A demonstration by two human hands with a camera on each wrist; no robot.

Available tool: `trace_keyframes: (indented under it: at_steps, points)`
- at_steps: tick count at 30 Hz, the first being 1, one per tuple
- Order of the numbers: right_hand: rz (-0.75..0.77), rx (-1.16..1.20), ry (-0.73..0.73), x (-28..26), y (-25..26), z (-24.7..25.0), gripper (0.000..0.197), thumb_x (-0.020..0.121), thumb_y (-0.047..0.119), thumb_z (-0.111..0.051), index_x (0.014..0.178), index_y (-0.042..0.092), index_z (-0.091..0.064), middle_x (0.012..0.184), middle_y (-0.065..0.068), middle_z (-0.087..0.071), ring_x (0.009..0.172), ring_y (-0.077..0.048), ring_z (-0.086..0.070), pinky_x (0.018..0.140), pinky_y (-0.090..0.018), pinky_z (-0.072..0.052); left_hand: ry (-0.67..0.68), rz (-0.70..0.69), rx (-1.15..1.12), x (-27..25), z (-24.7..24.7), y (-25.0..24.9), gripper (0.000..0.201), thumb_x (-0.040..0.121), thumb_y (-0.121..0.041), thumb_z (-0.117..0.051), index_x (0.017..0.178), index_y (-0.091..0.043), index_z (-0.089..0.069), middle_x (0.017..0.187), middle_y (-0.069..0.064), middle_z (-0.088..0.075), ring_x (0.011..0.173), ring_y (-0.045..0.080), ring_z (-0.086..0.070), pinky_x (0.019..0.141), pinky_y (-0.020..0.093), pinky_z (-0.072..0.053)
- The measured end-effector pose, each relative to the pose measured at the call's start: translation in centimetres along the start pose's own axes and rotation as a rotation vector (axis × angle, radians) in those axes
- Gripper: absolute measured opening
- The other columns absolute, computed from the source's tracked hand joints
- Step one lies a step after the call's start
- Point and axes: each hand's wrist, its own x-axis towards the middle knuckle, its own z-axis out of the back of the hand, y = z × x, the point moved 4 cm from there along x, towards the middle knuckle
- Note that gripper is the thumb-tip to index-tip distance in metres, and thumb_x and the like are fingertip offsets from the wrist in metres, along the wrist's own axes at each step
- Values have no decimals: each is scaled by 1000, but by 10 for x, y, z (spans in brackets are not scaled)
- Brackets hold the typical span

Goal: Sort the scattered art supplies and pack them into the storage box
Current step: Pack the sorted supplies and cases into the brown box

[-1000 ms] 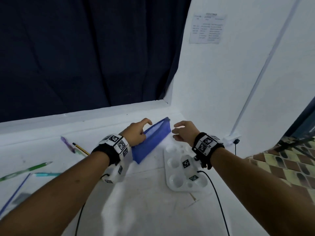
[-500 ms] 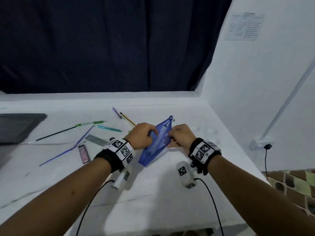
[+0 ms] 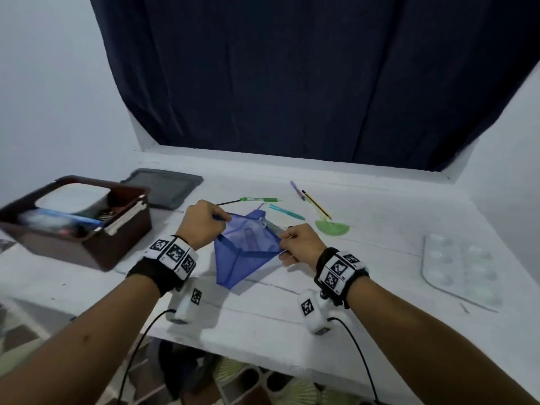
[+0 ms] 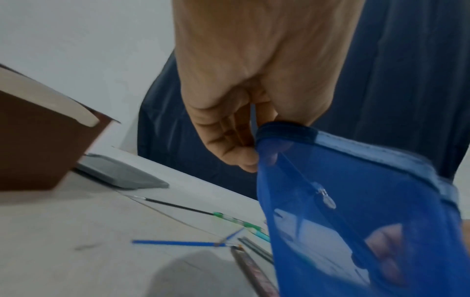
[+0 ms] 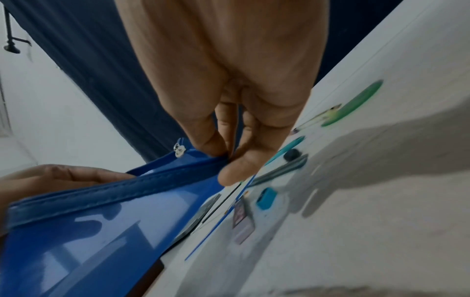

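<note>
A translucent blue zip pouch (image 3: 244, 252) hangs above the middle of the white table, mouth held apart. My left hand (image 3: 204, 223) pinches its left rim (image 4: 282, 130); my right hand (image 3: 298, 244) pinches the right rim (image 5: 203, 164). The zip pull (image 3: 263, 221) sits at the far corner. The brown storage box (image 3: 87, 244) stands at the left with a white container and pens inside. Loose on the table behind the pouch lie a green pen (image 3: 257, 200), a teal pen (image 3: 285, 211), a purple pen (image 3: 296, 190), a yellow pencil (image 3: 317, 204) and a green protractor (image 3: 333, 228).
A grey lid (image 3: 163, 187) lies behind the box. A white paint palette (image 3: 458, 267) rests at the right. More pens and a small pink-labelled item (image 5: 240, 213) lie under the pouch. The table's front edge (image 3: 263, 355) is near my wrists; a dark curtain hangs behind.
The head view has swung left, bringing the storage box and grey lid into sight. Both hands took hold of the pouch, lifted it and pulled its mouth apart.
</note>
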Motion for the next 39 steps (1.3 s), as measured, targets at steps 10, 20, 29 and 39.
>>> trace_keyframes:
  at_steps: [10, 20, 29, 39]
  points:
    - [16, -267, -55, 35, 23, -63, 20, 87, 4, -57, 68, 4, -64, 57, -13, -63, 48, -24, -60, 52, -32, -54, 113, 15, 123, 19, 24, 79, 38, 78, 3, -56, 109, -12, -73, 113, 8, -69, 104, 25, -64, 87, 29, -49]
    - [-74, -837, -65, 44, 21, -80, 18, 81, 29, -72, 70, 23, -59, 63, -2, -65, 65, -19, -64, 54, -28, -49, 164, 14, -190, 28, -3, 121, 37, 78, 0, -64, 112, -11, -72, 106, 7, -69, 87, 25, -64, 78, 32, -53]
    - [-190, -695, -7, 27, 22, -70, 18, 79, 14, -75, 87, -3, -74, 81, -13, -72, 68, -19, -64, 52, -22, -45, 147, 2, -348, 24, -7, 130, 32, 83, -4, -64, 113, -14, -70, 94, 1, -65, 77, 21, -62, 78, 38, -56]
    - [-235, -329, -381, -14, -13, -36, 21, 77, 11, -69, 60, 0, -64, 53, -10, -54, 45, -14, -42, 43, -20, -30, 172, -34, -319, 15, -20, 118, 31, 86, -9, -65, 115, -15, -69, 97, 0, -62, 83, 15, -55, 76, 24, -43]
